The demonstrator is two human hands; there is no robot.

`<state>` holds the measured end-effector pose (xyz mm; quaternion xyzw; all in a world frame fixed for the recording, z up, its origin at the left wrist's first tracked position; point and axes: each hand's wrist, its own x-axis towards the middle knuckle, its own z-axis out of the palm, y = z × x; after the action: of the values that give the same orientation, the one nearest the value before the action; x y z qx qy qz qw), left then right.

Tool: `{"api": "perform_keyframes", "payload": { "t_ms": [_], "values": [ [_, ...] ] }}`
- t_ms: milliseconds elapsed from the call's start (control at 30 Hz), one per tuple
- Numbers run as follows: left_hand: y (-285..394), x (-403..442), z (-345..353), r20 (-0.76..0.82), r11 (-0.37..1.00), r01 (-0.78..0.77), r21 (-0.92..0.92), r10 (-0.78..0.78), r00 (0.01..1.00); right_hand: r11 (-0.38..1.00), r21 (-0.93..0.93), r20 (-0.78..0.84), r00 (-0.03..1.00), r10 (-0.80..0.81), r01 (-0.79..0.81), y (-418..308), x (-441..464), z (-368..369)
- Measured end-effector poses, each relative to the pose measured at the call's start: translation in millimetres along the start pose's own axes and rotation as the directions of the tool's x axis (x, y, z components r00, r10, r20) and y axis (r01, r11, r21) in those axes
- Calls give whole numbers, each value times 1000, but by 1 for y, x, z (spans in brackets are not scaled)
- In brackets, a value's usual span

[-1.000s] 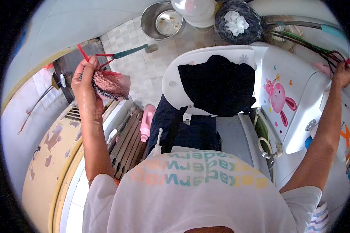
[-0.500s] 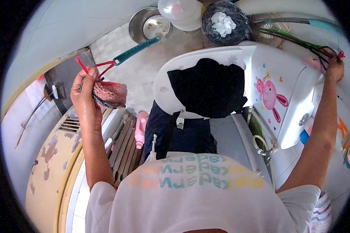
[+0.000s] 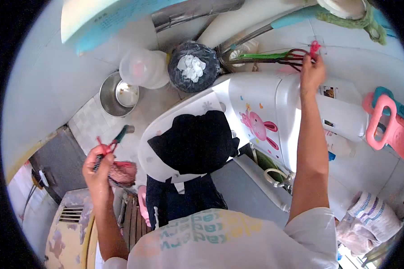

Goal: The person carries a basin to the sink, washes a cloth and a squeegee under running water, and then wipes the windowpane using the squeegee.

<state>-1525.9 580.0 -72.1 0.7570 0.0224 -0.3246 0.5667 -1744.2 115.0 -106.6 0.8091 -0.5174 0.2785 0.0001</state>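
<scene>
My left hand is closed on a pink fuzzy scrubbing pad with black-and-white edging. A red cord rises from the same grip, joined to a dark green handle that points away from me. Stretched out to the upper right, my right hand is closed at the wall, around the dark looped ends of a bundle of thin dark and green rods. A pinkish-red loop sticks up just above its fingers. Exactly which piece the right fingers pinch is partly hidden.
Black cloth lies on the closed white toilet lid, beside the tank with a rabbit sticker. Behind are a steel basin and a black-lined bin. Pink-handled items and a striped towel are at right.
The view has turned right, so most things sit further left. The green handle beside my left hand appears shorter and lower. Both hands keep their grips.
</scene>
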Motion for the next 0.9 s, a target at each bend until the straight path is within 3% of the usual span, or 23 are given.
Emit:
{"api": "perform_keyframes", "payload": {
  "t_ms": [67,167,267,300,467,533,567,667,733,800,833,900],
  "values": [
    [0,1,20,115,997,-58,51,52,992,996,65,111,992,52,-59,-22,-16,-8],
    [17,-4,56,346,999,3,36,-15,938,973,217,151,988,39,-72,-14,-30,3],
    [34,-4,94,483,961,-171,215,47,874,983,126,118,982,-150,135,-7,-43,2],
    [39,-4,106,525,928,-278,250,111,844,985,162,197,976,-92,60,-13,-49,-5],
    [59,2,171,672,682,-685,257,383,634,943,264,215,941,-263,203,-31,-73,-30],
    [66,1,198,648,696,-687,208,429,630,926,302,222,928,-298,225,-27,-79,-38],
    [70,2,213,634,699,-691,183,454,626,871,346,150,896,-418,349,-23,-80,-39],
    [78,6,257,567,673,-720,171,531,630,838,388,114,882,-456,383,-27,-85,-61],
    [82,8,282,593,697,-700,157,500,631,831,406,94,887,-453,381,-31,-84,-72],
    [81,13,304,613,654,-739,161,521,594,833,408,70,897,-437,374,-36,-81,-79],
    [75,20,315,645,555,-828,80,604,467,804,476,33,906,-421,356,-37,-79,-78],
    [85,26,328,755,693,-708,137,389,528,804,518,32,934,-357,290,-35,-71,-74]
  ]
}}
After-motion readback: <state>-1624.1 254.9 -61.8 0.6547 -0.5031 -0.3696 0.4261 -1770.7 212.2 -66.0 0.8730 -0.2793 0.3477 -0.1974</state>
